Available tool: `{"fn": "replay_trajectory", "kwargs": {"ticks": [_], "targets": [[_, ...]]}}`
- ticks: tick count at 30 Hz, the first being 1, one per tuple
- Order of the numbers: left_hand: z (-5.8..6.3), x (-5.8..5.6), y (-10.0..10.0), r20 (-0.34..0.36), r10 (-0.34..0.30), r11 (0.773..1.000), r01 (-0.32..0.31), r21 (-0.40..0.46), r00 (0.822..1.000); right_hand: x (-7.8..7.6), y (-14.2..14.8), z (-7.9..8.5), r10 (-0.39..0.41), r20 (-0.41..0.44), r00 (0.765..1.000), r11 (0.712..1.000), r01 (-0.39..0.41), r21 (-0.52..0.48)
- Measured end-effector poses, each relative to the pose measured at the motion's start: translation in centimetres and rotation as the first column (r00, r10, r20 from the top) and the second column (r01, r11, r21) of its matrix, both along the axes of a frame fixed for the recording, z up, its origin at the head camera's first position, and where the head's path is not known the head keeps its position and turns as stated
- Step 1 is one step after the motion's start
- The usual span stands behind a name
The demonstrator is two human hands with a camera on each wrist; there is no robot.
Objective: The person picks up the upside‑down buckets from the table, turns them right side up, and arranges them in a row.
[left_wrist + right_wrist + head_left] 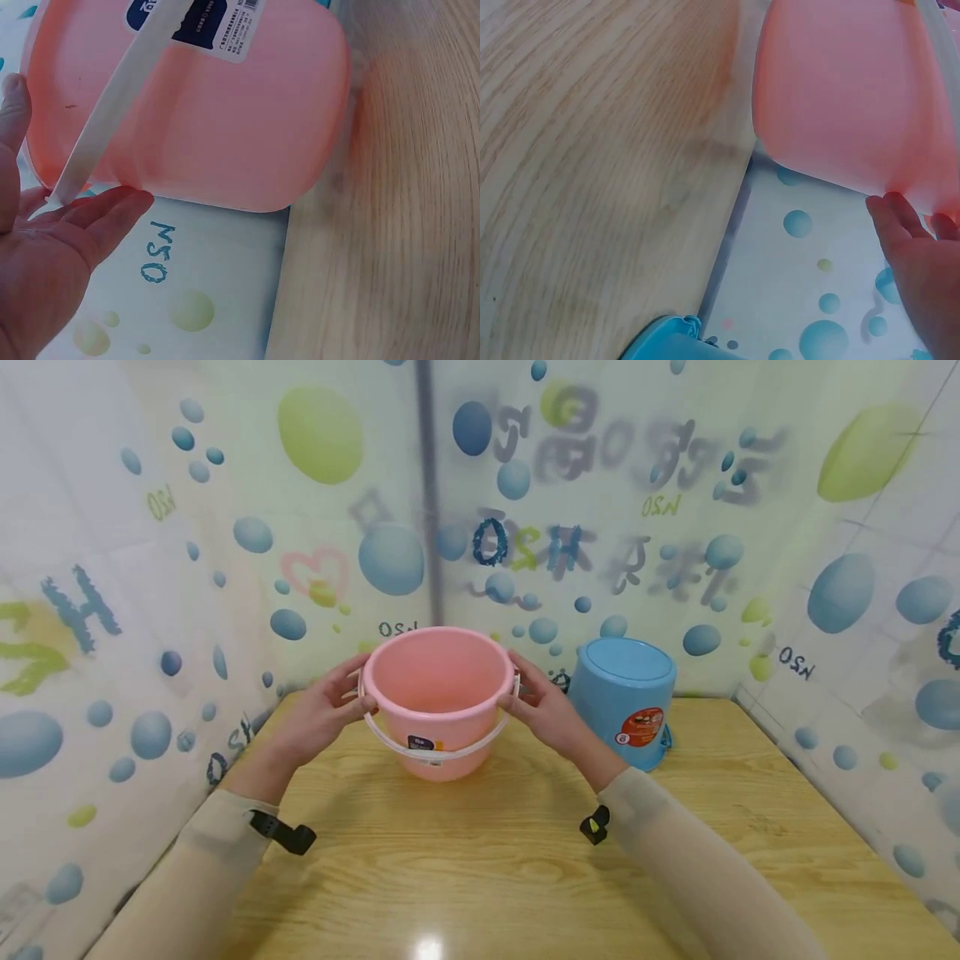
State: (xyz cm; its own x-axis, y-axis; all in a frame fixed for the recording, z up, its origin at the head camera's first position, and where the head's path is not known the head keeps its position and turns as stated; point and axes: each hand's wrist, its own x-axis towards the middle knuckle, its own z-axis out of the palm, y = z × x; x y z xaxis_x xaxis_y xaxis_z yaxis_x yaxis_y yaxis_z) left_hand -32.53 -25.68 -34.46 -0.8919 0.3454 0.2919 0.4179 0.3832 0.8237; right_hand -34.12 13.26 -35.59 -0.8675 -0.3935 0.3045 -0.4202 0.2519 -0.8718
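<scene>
A pink bucket [453, 728] stands upright toward the back of the table, its mouth facing up and tilted a little to my view. Its white handle [120, 94] hangs down across the front, over a dark label [204, 22]. On the left side, my left hand [318, 720] grips the rim, thumb at the front and fingers along the outer wall. My right hand [551, 714] holds the opposite side the same way, its fingertips against the wall below the rim in the right wrist view.
An upside-down blue bucket [600, 689] with a red sticker [642, 727] stands right of the pink one, near my right forearm. The wooden table [450, 860] runs back to a wall covering [315, 527] printed with bubbles, which also closes both sides.
</scene>
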Motion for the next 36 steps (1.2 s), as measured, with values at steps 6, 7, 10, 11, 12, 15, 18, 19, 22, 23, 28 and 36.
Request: {"fn": "replay_trajectory", "kwargs": {"ticks": [6,7,10,11,12,15,18,19,22,23,28,36], "targets": [[-0.7,-0.3,0.4,0.053,0.002,1.0,-0.001,-0.011,0.999,-0.6,0.0,-0.8,0.019,0.052,0.998,1.0,-0.018,-0.023],[-0.8,-0.3,0.5,0.055,0.01,1.0,-0.009,-0.015,0.998,-0.7,0.0,-0.9,0.027,0.058,0.998,0.999,-0.025,-0.027],[-1.2,-0.6,0.6,0.048,0.022,1.0,-0.021,-0.018,0.999,-1.1,0.0,-1.2,0.045,0.072,0.996,0.999,-0.043,-0.028],[-1.4,-0.7,0.7,0.045,0.023,1.0,-0.022,-0.015,0.999,-1.1,-0.1,-1.2,0.051,0.079,0.996,0.998,-0.049,-0.027],[-1.5,-0.7,0.7,0.042,0.018,1.0,-0.018,-0.007,0.999,-1.2,-0.1,-1.2,0.056,0.087,0.995,0.998,-0.053,-0.03],[-1.8,-0.9,0.6,0.04,0.007,1.0,-0.007,0.01,0.999,-1.2,-0.2,-1.0,0.063,0.116,0.991,0.997,-0.058,-0.04],[-1.9,-1.1,0.7,0.056,0.017,1.0,-0.018,0.015,0.998,-1.5,-0.4,-0.9,0.073,0.153,0.986,0.996,-0.063,-0.066],[-1.9,-1.2,0.7,0.063,0.022,1.0,-0.023,0.015,0.998,-1.6,-0.4,-1.0,0.076,0.165,0.983,0.995,-0.064,-0.08],[-2.0,-1.4,0.8,0.088,0.044,0.999,-0.045,0.016,0.995,-1.9,-0.7,-1.3,0.08,0.195,0.978,0.991,-0.057,-0.124],[-2.0,-1.5,0.9,0.095,0.048,0.998,-0.051,0.021,0.994,-2.0,-0.8,-1.4,0.078,0.202,0.976,0.989,-0.05,-0.139],[-1.9,-2.1,1.1,0.122,0.061,0.996,-0.068,0.05,0.991,-2.6,-1.3,-1.7,0.045,0.202,0.978,0.985,-0.01,-0.17],[-1.8,-2.8,1.4,0.142,0.087,0.992,-0.099,0.077,0.986,-3.9,-2.2,-1.9,0.03,0.198,0.98,0.979,0.011,-0.202]]}}
